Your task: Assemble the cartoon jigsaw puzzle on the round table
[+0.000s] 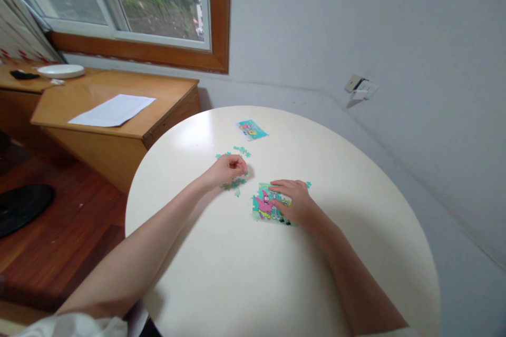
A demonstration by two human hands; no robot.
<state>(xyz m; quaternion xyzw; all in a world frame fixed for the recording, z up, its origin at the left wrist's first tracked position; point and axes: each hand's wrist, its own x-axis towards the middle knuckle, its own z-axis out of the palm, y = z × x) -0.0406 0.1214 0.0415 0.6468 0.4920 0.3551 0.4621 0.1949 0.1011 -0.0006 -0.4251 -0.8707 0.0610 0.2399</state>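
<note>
In the head view, the joined puzzle (263, 206) lies near the middle of the round table (221, 274), under the right hand (295, 200), its fingers spread wide; if that hand slides, the puzzle could break up. The left hand (231, 168) curls its fingers in narrow by the loose pieces (238, 183), toward the left edge; I cannot tell if it holds one, and a bump could scatter them.
</note>
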